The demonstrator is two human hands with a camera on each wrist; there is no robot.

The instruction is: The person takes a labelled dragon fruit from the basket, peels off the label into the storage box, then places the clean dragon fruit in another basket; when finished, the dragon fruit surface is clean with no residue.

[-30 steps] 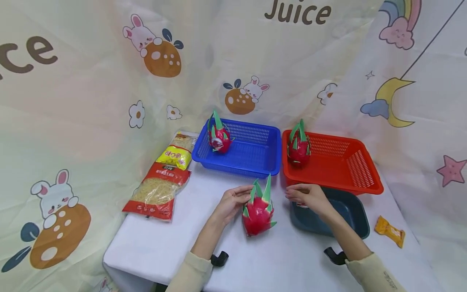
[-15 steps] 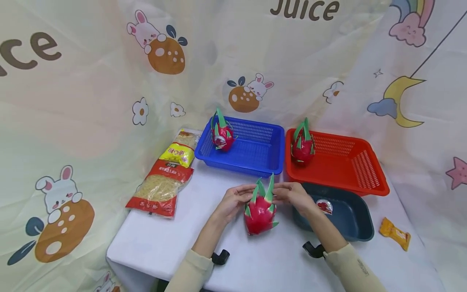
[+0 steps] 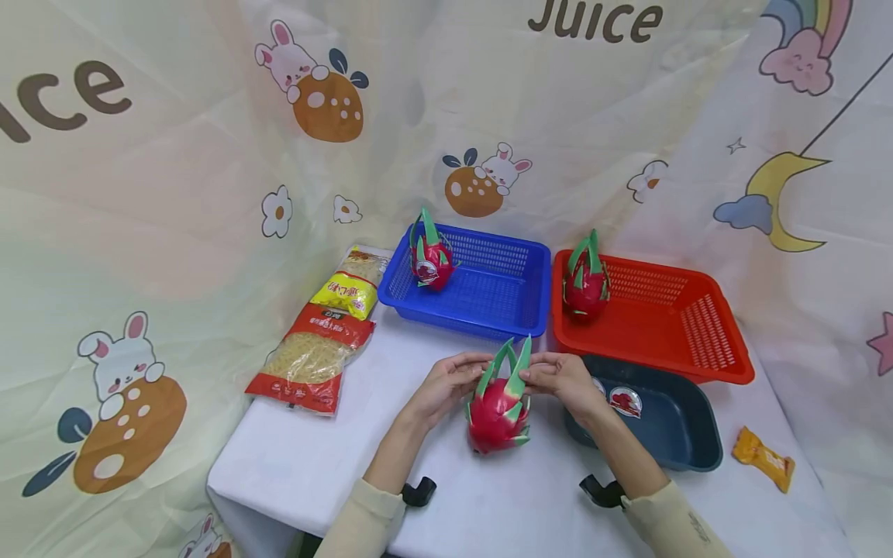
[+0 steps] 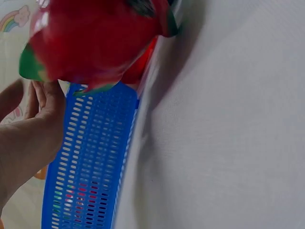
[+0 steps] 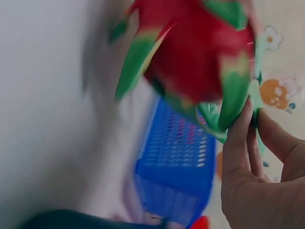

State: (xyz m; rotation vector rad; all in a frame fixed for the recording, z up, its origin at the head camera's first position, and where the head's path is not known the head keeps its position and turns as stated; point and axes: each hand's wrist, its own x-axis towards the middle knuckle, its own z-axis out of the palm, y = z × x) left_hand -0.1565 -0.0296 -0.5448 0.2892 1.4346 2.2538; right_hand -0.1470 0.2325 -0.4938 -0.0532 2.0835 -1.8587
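A red dragon fruit (image 3: pixel 497 418) with green leaf tips is at the middle of the table in the head view, between both hands. My right hand (image 3: pixel 563 380) pinches one of its long green leaves between thumb and fingers; the right wrist view shows the leaf (image 5: pixel 255 98) there. On the other side, my left hand (image 3: pixel 446 384) has its fingers beside the leaves, and the left wrist view shows a gap between thumb and fingers. Whether those fingers touch the fruit is hidden behind it. Other dragon fruits stand in the blue basket (image 3: pixel 467 314) and the red basket (image 3: pixel 649 349).
A dark teal tray (image 3: pixel 670 434) with a round sticker (image 3: pixel 625 401) lies under and beside the right forearm. An orange wrapped snack (image 3: pixel 763 459) is at the far right. Two food packets, a red one (image 3: pixel 310 360) and a yellow one (image 3: pixel 351 283), lie left.
My right hand has come left from over the teal tray to the dragon fruit and taken a leaf. The fruit has turned slightly. The left hand stays close by it.
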